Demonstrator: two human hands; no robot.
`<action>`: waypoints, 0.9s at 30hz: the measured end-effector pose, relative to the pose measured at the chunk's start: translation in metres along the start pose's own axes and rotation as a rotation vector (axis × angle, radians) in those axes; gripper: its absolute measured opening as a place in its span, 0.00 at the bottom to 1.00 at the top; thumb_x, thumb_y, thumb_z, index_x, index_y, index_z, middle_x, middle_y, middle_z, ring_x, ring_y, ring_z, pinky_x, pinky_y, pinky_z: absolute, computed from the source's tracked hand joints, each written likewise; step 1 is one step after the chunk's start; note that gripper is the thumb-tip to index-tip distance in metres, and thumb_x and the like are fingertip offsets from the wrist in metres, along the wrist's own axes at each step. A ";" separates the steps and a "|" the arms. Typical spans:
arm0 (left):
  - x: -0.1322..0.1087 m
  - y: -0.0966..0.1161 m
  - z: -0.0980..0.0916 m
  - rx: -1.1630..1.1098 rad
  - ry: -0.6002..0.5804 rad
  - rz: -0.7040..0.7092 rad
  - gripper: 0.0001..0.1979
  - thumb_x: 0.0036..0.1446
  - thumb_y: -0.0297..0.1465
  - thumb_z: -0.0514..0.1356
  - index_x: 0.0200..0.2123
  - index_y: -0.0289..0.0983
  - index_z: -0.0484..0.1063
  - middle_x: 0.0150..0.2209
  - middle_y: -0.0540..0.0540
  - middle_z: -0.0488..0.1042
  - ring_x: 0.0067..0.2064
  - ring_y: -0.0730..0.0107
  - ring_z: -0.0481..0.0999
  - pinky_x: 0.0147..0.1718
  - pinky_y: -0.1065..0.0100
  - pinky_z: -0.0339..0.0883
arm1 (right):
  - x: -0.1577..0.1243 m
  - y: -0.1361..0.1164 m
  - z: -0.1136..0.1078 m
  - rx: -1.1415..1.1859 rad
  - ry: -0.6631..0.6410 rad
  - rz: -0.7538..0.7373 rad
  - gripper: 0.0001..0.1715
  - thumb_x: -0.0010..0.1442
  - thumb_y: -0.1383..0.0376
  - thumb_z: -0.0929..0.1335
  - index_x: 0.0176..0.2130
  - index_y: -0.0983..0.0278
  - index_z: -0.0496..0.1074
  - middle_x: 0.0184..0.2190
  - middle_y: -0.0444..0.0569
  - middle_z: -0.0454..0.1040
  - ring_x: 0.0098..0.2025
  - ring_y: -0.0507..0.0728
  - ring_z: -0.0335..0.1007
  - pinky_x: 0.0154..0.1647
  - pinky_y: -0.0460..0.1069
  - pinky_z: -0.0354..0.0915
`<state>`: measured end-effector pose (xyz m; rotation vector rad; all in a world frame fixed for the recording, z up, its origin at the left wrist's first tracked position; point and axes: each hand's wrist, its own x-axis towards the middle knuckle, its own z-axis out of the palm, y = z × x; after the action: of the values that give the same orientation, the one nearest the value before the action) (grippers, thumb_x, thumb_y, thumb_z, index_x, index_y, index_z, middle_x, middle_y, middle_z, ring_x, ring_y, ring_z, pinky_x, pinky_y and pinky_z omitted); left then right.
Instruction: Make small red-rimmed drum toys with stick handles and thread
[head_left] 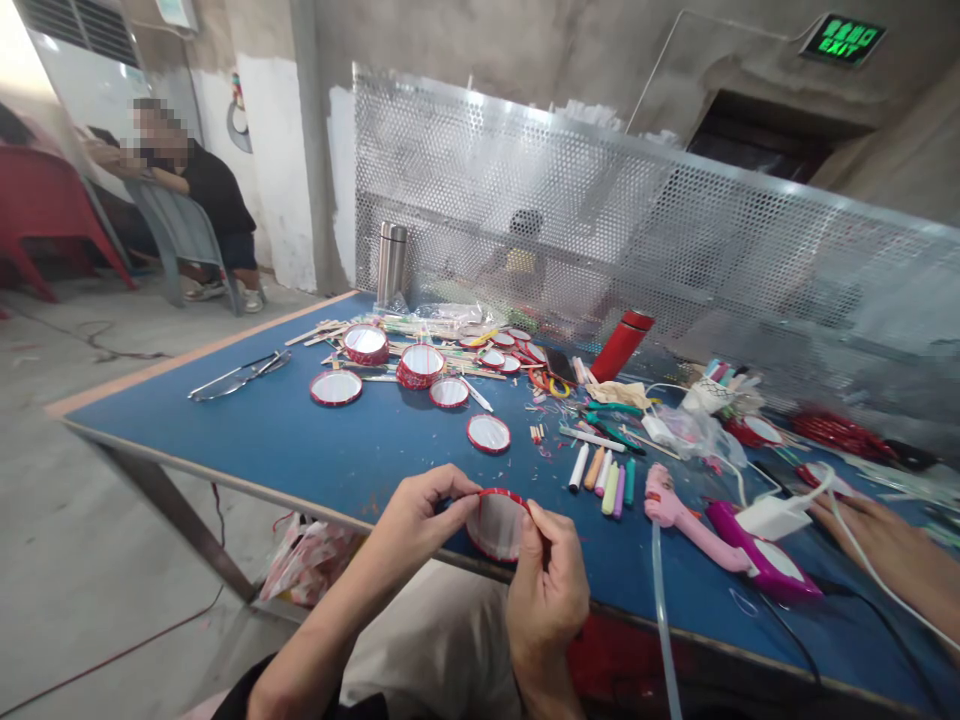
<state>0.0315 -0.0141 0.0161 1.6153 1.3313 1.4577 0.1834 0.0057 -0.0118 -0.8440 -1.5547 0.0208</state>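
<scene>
Between my two hands is a round, pale disc with a red-wrapped rim (496,528), held tilted at the table's front edge. My left hand (427,515) pinches the rim at its upper left with thumb and fingertips. On the right side of the rim, the thumb and bent fingers of my right hand (551,575) grip it. A similar red-rimmed disc (488,433) lies flat just beyond my hands. To the right are several coloured markers (602,474) and a pink glue gun (694,520) with a clear glue stick hanging from its back.
Stacked red-rimmed discs (421,364) and thin wooden sticks (457,350) cover the table's back. Scissors-like tongs (240,375) lie left. A red bottle (624,342) and green-handled pliers (615,425) are right of centre. Another person's hand (862,525) rests near a white charger (776,518) and cables.
</scene>
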 end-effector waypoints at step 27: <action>0.001 -0.003 -0.001 0.081 -0.013 0.069 0.09 0.58 0.29 0.56 0.34 0.37 0.77 0.33 0.49 0.80 0.36 0.70 0.77 0.53 0.61 0.64 | 0.002 0.002 -0.001 -0.046 -0.069 -0.054 0.09 0.64 0.71 0.63 0.41 0.66 0.71 0.32 0.49 0.74 0.34 0.53 0.72 0.35 0.48 0.68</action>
<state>0.0297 -0.0130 0.0143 1.7356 1.3558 1.4480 0.1853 0.0074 -0.0107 -0.8449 -1.6481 -0.0257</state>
